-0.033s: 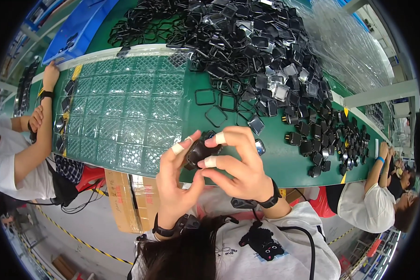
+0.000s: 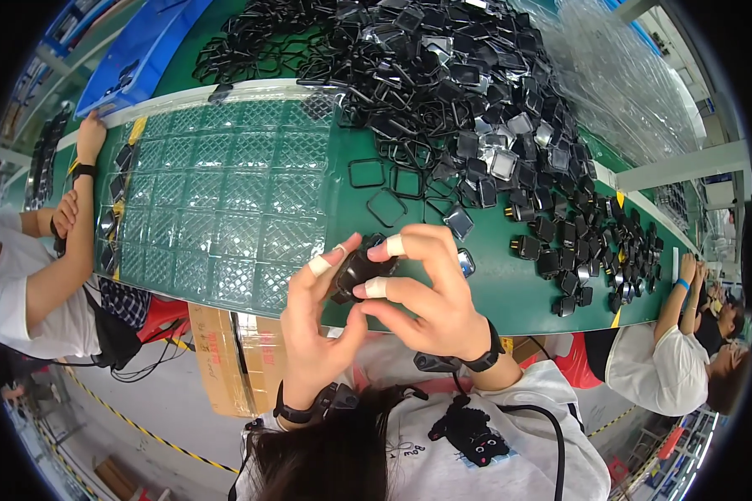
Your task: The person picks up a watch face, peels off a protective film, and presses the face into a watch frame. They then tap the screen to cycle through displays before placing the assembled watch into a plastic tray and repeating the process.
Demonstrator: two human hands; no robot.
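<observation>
Between both hands, above the table's front edge, is a small black rounded plastic housing. My left hand pinches its left side between bent fingers and thumb, with pale tape around a fingertip. From the right, my right hand grips the same piece, two taped fingers lying on its upper face. The fingers hide much of its outline. Just beyond my right hand lies a small shiny piece. Thin square black frames and a dark square cover rest farther back.
A clear compartmented plastic tray covers the left of the green table. Heaped black frames and square covers fill the back; black blocks with gold pins lie right. A blue bin stands far left. Other people sit at both sides.
The black housing has turned slightly between my fingers. Both hands keep nearly the same place and grip.
</observation>
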